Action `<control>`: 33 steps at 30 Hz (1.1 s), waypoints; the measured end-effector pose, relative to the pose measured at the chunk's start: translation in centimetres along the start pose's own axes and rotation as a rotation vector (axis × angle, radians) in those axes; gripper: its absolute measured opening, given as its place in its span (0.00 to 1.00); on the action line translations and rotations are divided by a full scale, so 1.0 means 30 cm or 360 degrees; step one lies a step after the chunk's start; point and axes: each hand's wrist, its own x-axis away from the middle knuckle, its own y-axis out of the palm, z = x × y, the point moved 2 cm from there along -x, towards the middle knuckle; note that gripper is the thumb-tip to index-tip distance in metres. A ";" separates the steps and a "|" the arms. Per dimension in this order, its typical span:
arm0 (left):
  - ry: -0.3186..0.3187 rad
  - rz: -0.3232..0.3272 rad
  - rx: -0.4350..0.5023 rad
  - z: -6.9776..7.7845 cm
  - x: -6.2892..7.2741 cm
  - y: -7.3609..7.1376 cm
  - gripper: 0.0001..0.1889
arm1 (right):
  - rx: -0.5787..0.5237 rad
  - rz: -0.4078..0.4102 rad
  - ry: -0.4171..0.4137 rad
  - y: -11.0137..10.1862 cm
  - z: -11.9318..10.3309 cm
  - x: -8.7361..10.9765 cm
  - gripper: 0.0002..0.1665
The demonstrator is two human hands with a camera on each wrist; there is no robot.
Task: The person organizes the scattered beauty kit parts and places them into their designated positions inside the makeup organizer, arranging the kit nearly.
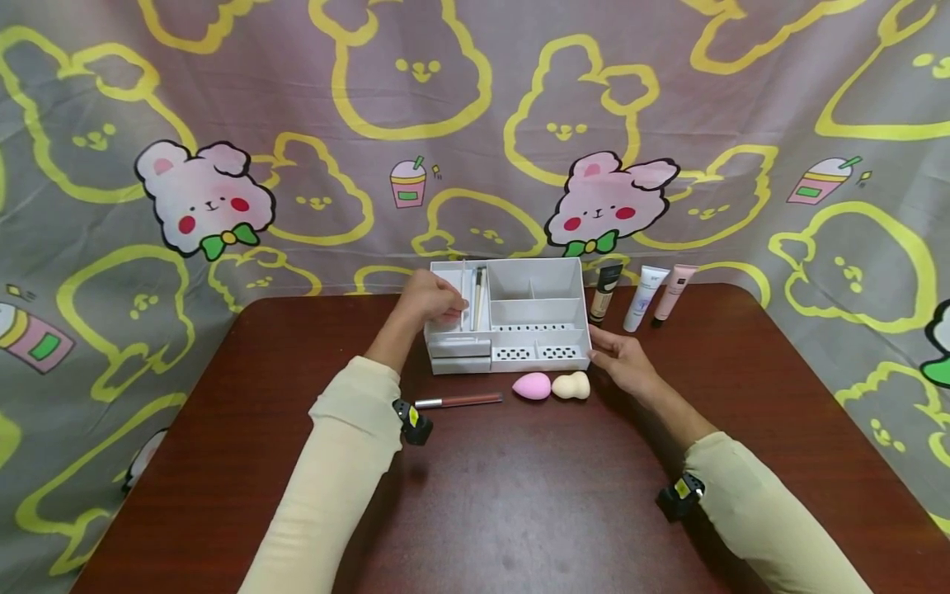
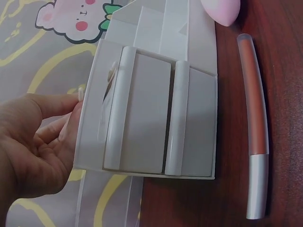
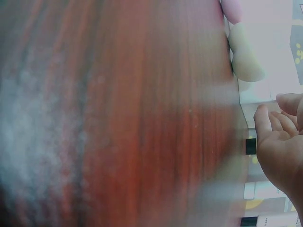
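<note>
My left hand [image 1: 430, 299] is over the left compartment of a white desktop organizer [image 1: 538, 313], its fingertips pinching a thin white stick [image 1: 463, 285]. Only the stick's pale tip [image 2: 80, 93] shows in the left wrist view, beside the organizer's wall. Slim makeup brushes [image 1: 478, 297] stand in the compartment next to it. Against the organizer's right side, near the front corner, rests my right hand [image 1: 627, 365], with fingers extended. In the right wrist view its thumb and fingertips are right at the organizer's edge.
A pink makeup sponge [image 1: 532, 386] and a cream one [image 1: 571, 385] lie before the organizer. A lip gloss tube [image 1: 460, 401] lies left of them on the brown table [image 1: 519, 495]. Black [image 1: 605, 293], white [image 1: 644, 299] and pink [image 1: 674, 294] tubes stand to the right. Patterned cloth hangs behind.
</note>
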 end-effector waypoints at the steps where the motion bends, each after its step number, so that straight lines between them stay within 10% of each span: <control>1: -0.0003 -0.0002 -0.0001 0.001 0.000 0.002 0.11 | -0.0001 0.0000 0.0001 0.000 0.000 0.000 0.32; 33: -0.0028 -0.0029 -0.0179 0.011 0.006 0.033 0.11 | 0.0025 0.0017 -0.0006 -0.001 0.013 -0.003 0.32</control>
